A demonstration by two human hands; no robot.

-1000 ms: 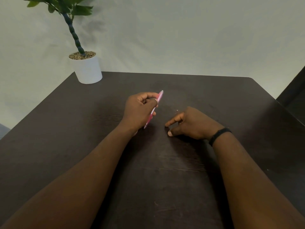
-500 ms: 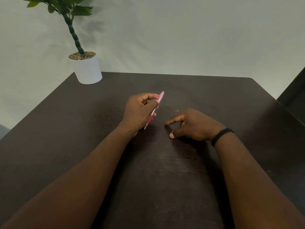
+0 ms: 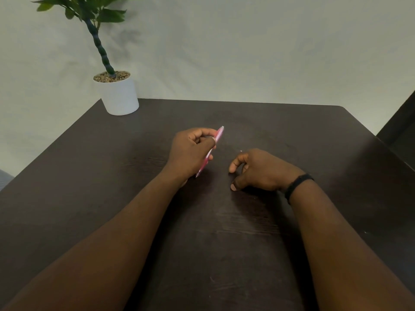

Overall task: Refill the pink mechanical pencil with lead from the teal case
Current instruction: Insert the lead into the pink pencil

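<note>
Head view: the left hand [image 3: 190, 151] is closed around the pink mechanical pencil [image 3: 211, 149] above the middle of the table [image 3: 292, 131]. The pencil's long axis runs from its upper end, tilted toward the far edge, down toward the near edge. The right hand [image 3: 260, 169] rests just beside it, toward the right edge, half-curled, thumb and forefinger apart and seemingly empty (any lead would be too thin to see). The teal case is not visible.

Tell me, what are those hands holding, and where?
The left hand grips the pink pencil around its middle. The right hand shows nothing in it.
</note>
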